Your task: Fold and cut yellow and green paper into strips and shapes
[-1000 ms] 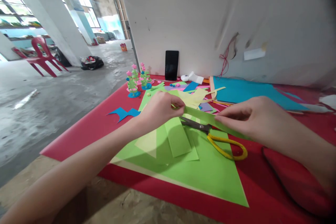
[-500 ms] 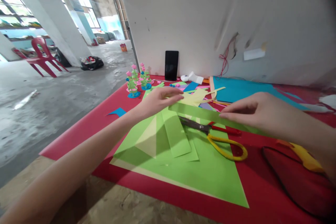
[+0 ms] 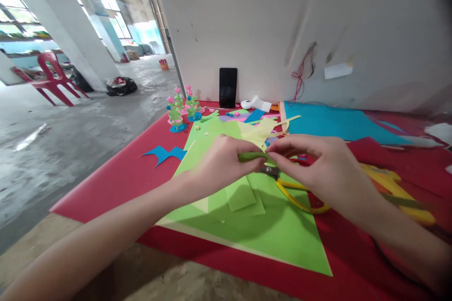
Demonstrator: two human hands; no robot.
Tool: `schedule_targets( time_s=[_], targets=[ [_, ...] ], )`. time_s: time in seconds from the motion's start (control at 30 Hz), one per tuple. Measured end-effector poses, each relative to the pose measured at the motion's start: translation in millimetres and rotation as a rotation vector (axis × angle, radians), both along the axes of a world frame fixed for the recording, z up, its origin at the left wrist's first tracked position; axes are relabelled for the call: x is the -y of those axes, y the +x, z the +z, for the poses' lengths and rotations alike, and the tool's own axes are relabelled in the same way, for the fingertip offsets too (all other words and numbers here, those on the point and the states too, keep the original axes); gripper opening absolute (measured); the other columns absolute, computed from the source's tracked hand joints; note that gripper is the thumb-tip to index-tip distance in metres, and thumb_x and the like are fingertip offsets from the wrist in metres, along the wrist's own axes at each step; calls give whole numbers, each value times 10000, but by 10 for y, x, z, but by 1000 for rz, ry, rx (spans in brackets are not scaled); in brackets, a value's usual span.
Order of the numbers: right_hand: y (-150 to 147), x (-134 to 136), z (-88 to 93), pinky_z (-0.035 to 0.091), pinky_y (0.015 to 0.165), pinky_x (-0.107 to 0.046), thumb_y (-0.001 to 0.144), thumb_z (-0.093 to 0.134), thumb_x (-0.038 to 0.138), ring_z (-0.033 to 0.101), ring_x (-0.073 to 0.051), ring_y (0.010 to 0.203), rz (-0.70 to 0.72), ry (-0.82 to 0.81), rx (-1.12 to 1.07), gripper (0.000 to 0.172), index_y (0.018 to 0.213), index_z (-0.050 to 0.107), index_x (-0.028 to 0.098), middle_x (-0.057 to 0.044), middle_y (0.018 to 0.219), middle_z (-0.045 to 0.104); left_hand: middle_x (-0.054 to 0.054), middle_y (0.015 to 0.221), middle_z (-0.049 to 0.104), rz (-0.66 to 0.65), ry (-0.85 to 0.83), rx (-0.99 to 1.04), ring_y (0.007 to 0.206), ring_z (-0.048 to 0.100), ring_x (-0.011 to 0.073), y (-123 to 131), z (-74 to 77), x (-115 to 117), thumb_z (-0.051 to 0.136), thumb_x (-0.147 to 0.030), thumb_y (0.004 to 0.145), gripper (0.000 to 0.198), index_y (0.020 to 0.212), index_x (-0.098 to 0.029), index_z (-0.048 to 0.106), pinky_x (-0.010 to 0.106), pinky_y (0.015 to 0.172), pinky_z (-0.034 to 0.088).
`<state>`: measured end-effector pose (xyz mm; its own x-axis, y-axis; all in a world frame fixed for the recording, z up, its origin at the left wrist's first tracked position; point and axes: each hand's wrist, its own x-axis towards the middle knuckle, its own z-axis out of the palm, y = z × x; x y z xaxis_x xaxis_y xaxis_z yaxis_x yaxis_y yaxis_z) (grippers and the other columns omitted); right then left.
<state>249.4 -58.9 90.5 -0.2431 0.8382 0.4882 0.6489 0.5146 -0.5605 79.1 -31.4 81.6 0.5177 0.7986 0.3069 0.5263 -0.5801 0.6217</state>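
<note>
Between my hands is a green paper strip (image 3: 251,155), folded or bunched up narrow. My left hand (image 3: 229,157) pinches its left part between thumb and fingers. At its right end the fingertips of my right hand (image 3: 303,155) close on it. Under my hands lie scissors with yellow and red handles (image 3: 300,197), their blades mostly hidden by my left hand. They rest on a large green sheet (image 3: 278,235), beside smaller green paper pieces (image 3: 242,197).
Small paper trees (image 3: 176,115) stand at the back left, near a phone (image 3: 228,88) against the wall. Blue scraps (image 3: 160,154) lie left. A yellow glue gun (image 3: 384,183) is right, beside blue sheets (image 3: 328,122). Pale paper scraps (image 3: 263,129) lie behind my hands.
My hands have come closer together, and the long green strip stretched between them is now gathered short. The glue gun shows more, and more of the blue scraps is visible.
</note>
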Motion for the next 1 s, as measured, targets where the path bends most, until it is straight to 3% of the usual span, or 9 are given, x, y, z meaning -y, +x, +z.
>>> schedule_targets(
  time_s=[0.13,0.3,0.47,0.57,0.73,0.9,1.0],
  targets=[
    [-11,25,-15,459,573,-180,693,590,141,605,-101,638,-21,47,23,74,696,635,201,40,704,673,-12,554,646,-33,86,-29,454,541,64,24,-6,49,533,-232,791,210,664,-139,673,161,433,382],
    [61,-52,-29,458,526,-193,682,600,169,601,-106,578,-84,26,-13,51,676,636,205,35,659,665,-6,652,684,-44,62,52,559,609,88,-33,61,42,513,-197,810,184,776,-150,688,163,513,450],
    [287,-242,-2,418,466,-219,684,605,238,574,-121,512,-205,7,-13,57,663,640,198,21,560,630,-7,670,693,54,91,98,590,630,125,-175,198,-69,516,-265,811,202,795,-171,694,203,522,477],
    [360,-299,21,402,480,-234,683,612,277,568,-130,519,-266,33,45,97,656,639,188,10,554,628,-3,750,703,103,171,8,669,641,150,-239,217,-153,537,-290,793,189,836,-187,689,236,606,493],
    [223,-208,-29,426,583,-252,708,574,186,575,-132,594,-157,113,185,50,682,616,183,4,663,649,14,988,670,126,360,-109,916,601,195,-194,85,-197,562,-275,772,249,998,-198,631,310,807,459],
    [44,-69,-115,387,570,-256,727,550,172,547,-131,625,-97,103,306,52,724,598,191,11,705,626,25,796,684,-56,492,-81,757,597,153,-32,-75,-105,520,-209,803,147,843,-153,651,288,755,453],
    [-6,-32,-149,376,567,-251,730,549,163,538,-126,613,-110,106,336,48,728,591,187,16,685,607,26,709,668,-50,476,-85,689,585,144,16,-118,-58,508,-196,803,150,773,-153,649,271,677,452]
  ],
)
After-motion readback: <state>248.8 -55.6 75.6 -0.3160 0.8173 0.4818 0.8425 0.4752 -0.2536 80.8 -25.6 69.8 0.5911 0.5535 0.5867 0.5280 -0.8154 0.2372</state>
